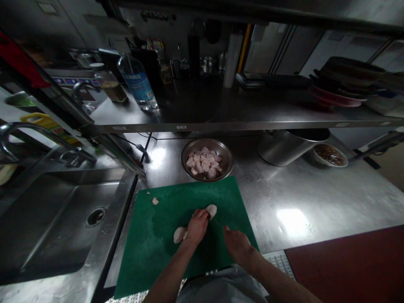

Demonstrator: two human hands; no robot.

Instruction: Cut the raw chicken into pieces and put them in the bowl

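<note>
On a green cutting board (154, 235), my left hand (198, 227) presses down with bent fingers on a pale piece of raw meat (211, 210), whose end sticks out past the fingertips. My right hand (236, 243) is wrapped round the handle of a knife; its thin blade (217, 221) points toward that meat and is hard to make out in the dim light. Beside my left wrist lies another pale chunk of meat (179, 235). A small scrap (155, 201) rests near the board's far left corner. Beyond the board stands a metal bowl (229, 162) heaped with cut raw meat.
A sink (57, 219) with a faucet (28, 130) is at left. Overhead runs a steel shelf (202, 113) with a large water bottle (139, 84) and stacked pans. Back right are a big metal pot (280, 147) and a bowl of brown food (330, 155).
</note>
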